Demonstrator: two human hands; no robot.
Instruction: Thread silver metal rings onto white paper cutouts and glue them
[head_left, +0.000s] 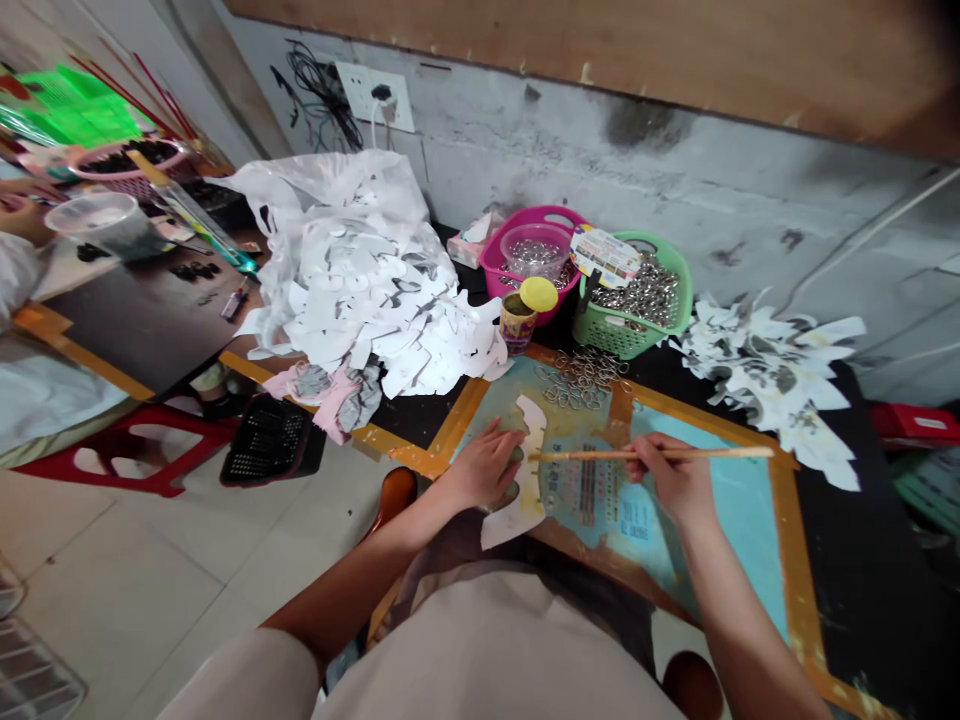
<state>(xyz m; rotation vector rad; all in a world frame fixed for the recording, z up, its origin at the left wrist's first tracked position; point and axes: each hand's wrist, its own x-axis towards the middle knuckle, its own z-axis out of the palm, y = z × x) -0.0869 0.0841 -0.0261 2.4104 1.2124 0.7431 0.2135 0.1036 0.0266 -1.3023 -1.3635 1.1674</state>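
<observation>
On a stained teal board point(720, 480) edged with orange tape point(795, 560), a curved white paper cutout point(517, 510) lies under the left hand point(480, 465); that hand rests flat on it, fingers point(504, 440) a little spread, pressing rather than gripping; the right hand point(671, 482) holds a thin wooden stick point(705, 453) in a narrow pinch between thumb and fingers, the stick running level across the board, its far end just beside the left hand; a heap of metal rings point(581, 378) sits at the board's top edge; behind it stand a green basket of rings point(634, 300) and a pink basket point(525, 255) holding a see-through bowl point(534, 250); a small cup point(517, 325) with a yellow lid point(538, 294) stands against the pink basket; a large pile of white cutouts point(360, 270) lies on a plastic bag point(255, 185) to the left, and a smaller pile point(765, 375) lies to the right on the black table point(847, 540); farther left, a co-worker's hand point(19, 218) shows at the edge of the view, near a plastic tub point(94, 222); a black crate point(266, 440) and a red stool point(127, 440) stand on the tiled floor point(127, 590); a cord runs from a wall socket point(373, 95).
</observation>
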